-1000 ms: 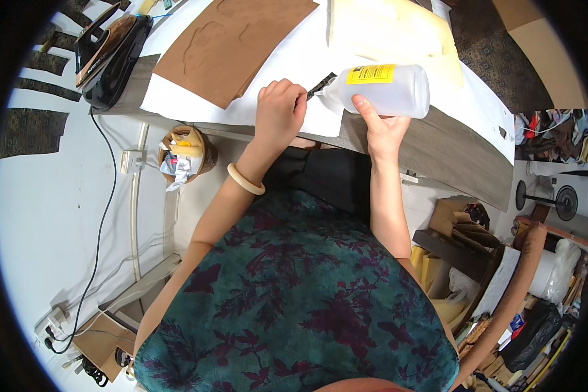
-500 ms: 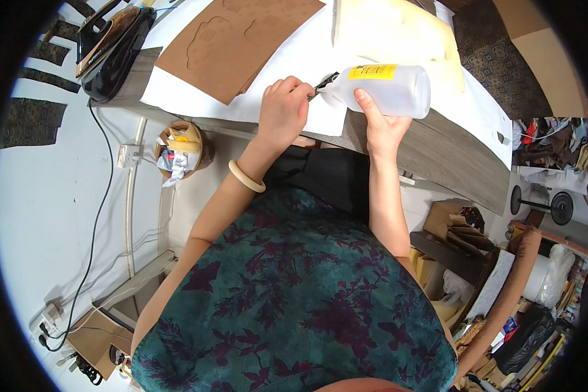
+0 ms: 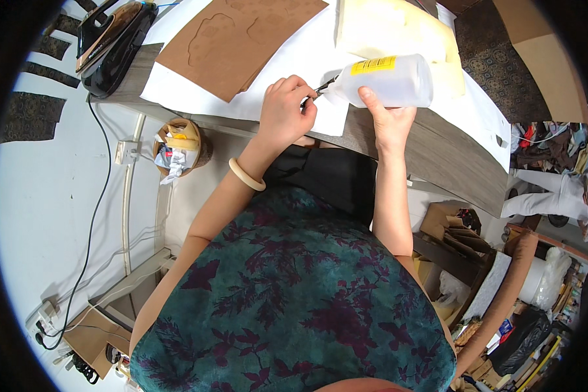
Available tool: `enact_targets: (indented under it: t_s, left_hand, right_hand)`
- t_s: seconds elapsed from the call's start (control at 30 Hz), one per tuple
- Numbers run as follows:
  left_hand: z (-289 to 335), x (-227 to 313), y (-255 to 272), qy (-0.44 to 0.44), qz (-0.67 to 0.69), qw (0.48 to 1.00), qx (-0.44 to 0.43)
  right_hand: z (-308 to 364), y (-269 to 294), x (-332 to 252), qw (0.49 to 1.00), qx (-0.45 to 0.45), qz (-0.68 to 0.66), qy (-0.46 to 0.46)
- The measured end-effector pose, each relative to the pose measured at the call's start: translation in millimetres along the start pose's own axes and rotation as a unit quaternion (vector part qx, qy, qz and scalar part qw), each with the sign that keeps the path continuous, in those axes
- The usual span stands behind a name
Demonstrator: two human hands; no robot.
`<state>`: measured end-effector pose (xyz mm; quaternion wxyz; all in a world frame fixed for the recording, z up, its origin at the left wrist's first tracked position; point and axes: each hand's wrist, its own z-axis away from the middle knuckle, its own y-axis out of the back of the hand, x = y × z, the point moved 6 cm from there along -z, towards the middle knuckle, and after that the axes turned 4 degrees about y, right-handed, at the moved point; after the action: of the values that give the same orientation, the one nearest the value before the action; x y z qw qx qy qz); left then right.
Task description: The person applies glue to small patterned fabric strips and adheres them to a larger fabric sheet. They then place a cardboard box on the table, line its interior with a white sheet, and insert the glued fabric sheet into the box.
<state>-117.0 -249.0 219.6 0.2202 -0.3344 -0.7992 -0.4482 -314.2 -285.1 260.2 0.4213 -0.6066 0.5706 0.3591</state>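
Cardboard sheet (image 3: 238, 40) on table (image 3: 438, 147), left of bottle (image 3: 389, 81).

Teal floral-print top (image 3: 294, 300); cream bangle (image 3: 246, 175), bare forearms

Translucent white plastic bottle (image 3: 389, 81) lying sideways in my right hand (image 3: 389, 121), over table's near edge; nozzle toward my left hand (image 3: 284, 111). Yellow rectangular label (image 3: 372, 65) on bottle's upper side, dark print, too small to tell. Open brown cardboard boxes (image 3: 451, 228) on floor, lower right of table. No screens or signs seen.
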Motion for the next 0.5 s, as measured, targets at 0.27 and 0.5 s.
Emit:
enact_targets:
  t_s: [0.27, 0.5]
  left_hand:
    - [0.5, 0.6, 0.9, 0.007, 0.006, 1.000, 0.007]
    - [1.1, -2.8, -1.4, 0.009, 0.012, 1.000, 0.008]
  right_hand:
    - [-1.6, 4.7, -1.1, 1.000, 0.015, 0.018, 0.014]
    - [1.1, 2.0, 0.3, 0.998, 0.053, -0.010, 0.041]
